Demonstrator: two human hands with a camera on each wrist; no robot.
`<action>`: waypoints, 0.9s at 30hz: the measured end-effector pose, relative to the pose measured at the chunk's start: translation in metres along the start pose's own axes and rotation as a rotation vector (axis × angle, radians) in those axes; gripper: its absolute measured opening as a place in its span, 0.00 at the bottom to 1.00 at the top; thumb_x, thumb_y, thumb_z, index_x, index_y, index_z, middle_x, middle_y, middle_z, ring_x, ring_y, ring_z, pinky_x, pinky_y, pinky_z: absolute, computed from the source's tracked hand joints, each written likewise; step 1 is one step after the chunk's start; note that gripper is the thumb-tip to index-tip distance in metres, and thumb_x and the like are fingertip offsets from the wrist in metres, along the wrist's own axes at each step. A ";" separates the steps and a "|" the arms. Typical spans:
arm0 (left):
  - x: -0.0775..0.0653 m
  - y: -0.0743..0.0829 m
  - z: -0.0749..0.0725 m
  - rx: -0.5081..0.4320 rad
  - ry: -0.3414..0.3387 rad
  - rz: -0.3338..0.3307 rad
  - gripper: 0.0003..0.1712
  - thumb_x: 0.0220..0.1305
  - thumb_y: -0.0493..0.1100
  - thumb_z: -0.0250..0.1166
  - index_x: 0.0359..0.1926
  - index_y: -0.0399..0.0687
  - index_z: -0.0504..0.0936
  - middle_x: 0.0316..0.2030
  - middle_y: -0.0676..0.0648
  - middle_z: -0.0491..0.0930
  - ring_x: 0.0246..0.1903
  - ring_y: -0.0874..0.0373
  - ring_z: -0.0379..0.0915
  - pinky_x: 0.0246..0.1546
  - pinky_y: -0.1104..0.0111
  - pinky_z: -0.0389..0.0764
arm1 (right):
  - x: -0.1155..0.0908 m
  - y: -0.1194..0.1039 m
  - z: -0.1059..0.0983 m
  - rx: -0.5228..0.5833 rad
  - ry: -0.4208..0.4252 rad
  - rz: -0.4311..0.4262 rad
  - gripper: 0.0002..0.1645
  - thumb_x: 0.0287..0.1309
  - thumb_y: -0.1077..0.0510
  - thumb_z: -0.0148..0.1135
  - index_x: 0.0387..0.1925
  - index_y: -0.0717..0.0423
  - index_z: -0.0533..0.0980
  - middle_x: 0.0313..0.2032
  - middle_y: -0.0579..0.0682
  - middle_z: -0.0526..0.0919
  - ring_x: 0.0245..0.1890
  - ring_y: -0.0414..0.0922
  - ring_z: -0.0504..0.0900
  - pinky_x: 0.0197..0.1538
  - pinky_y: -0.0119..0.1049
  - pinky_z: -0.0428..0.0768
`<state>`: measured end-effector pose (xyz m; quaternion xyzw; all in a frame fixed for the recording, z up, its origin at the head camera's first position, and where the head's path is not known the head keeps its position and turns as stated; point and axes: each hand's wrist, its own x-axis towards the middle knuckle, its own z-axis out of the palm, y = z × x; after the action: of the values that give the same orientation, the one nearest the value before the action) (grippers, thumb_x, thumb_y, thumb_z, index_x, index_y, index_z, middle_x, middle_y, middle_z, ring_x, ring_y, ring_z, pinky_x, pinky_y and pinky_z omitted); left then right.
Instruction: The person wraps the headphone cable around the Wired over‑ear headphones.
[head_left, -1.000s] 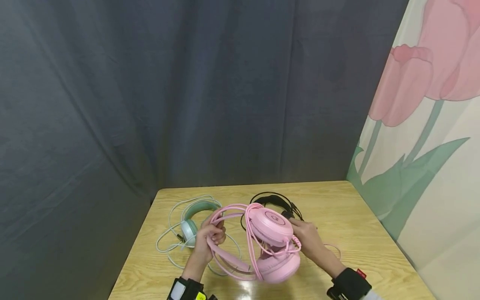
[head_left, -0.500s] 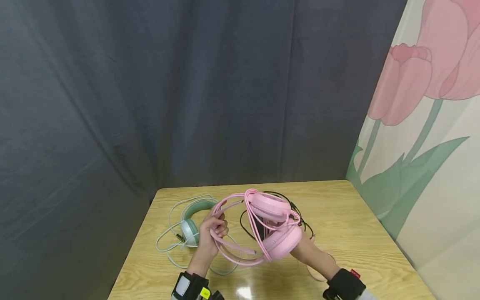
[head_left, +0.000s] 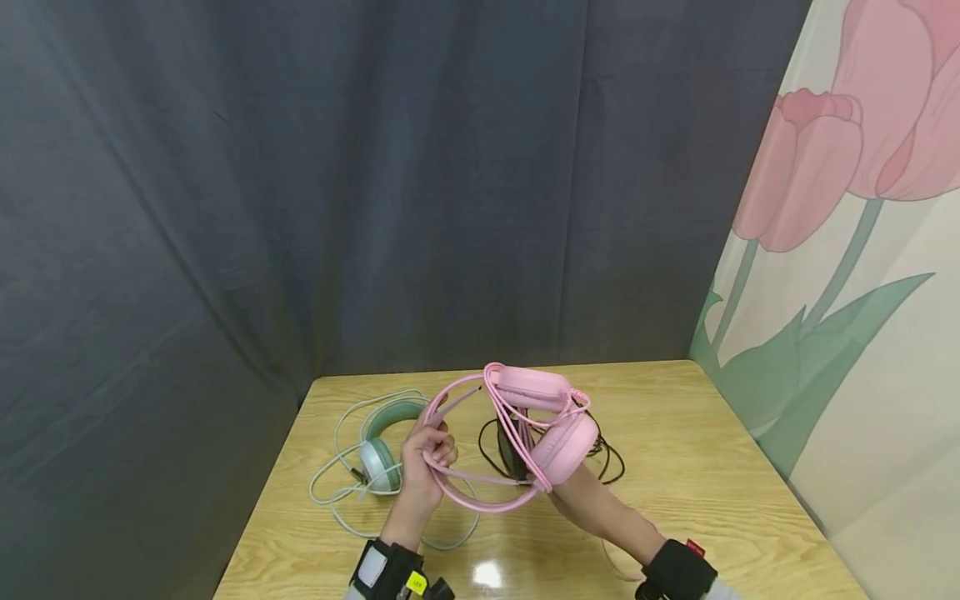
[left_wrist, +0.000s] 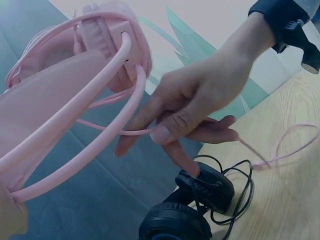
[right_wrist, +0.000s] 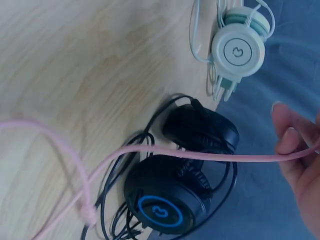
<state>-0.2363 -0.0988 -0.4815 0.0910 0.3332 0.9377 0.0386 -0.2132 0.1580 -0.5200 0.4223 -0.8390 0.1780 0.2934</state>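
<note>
My left hand (head_left: 427,458) grips the headband of the pink headphones (head_left: 567,450), holding them up over the table with the ear cups to the right. Loops of their cable wrap around the cups and band. Behind and below the cups is my right hand (head_left: 573,498), partly hidden in the head view. In the left wrist view the right hand (left_wrist: 200,92) pinches the pink cable (left_wrist: 137,132) between thumb and finger, its other fingers spread. Below that hand the black headphones (right_wrist: 162,197) lie on the table, the pink cable crossing over them in the right wrist view.
White and mint headphones (head_left: 380,467) lie at the table's left among loops of their pale cable. Black cable (head_left: 617,467) coils at the right of the black pair. A dark curtain (head_left: 480,208) stands behind the wooden table (head_left: 697,467), a tulip-painted wall (head_left: 862,350) to the right.
The pink headphones have risen and tilted in my left hand. My right hand has moved left and down from beside the black headphones to beneath the pink cups.
</note>
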 end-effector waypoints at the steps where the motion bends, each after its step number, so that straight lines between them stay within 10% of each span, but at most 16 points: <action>1: 0.000 0.000 0.001 -0.005 0.012 0.009 0.36 0.56 0.25 0.40 0.65 0.42 0.69 0.21 0.54 0.58 0.12 0.69 0.53 0.13 0.79 0.57 | -0.006 0.006 0.008 0.015 -0.019 0.010 0.05 0.68 0.65 0.56 0.42 0.61 0.77 0.34 0.52 0.80 0.36 0.51 0.82 0.37 0.45 0.82; 18: -0.002 0.002 0.007 0.090 0.203 0.158 0.34 0.54 0.22 0.42 0.60 0.44 0.75 0.19 0.53 0.61 0.10 0.69 0.52 0.11 0.79 0.56 | 0.000 -0.002 0.012 0.103 -0.193 0.172 0.01 0.66 0.62 0.59 0.38 0.54 0.77 0.26 0.38 0.72 0.24 0.34 0.72 0.26 0.32 0.75; 27: 0.000 0.005 0.004 0.152 0.363 0.235 0.40 0.51 0.25 0.45 0.70 0.38 0.65 0.16 0.55 0.59 0.09 0.69 0.51 0.10 0.78 0.54 | 0.002 -0.003 0.006 0.216 -0.237 0.194 0.19 0.67 0.64 0.58 0.59 0.59 0.74 0.28 0.38 0.77 0.25 0.29 0.73 0.25 0.26 0.74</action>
<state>-0.2354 -0.0997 -0.4752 -0.0386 0.3913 0.9090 -0.1382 -0.2131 0.1519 -0.5232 0.3864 -0.8805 0.2436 0.1271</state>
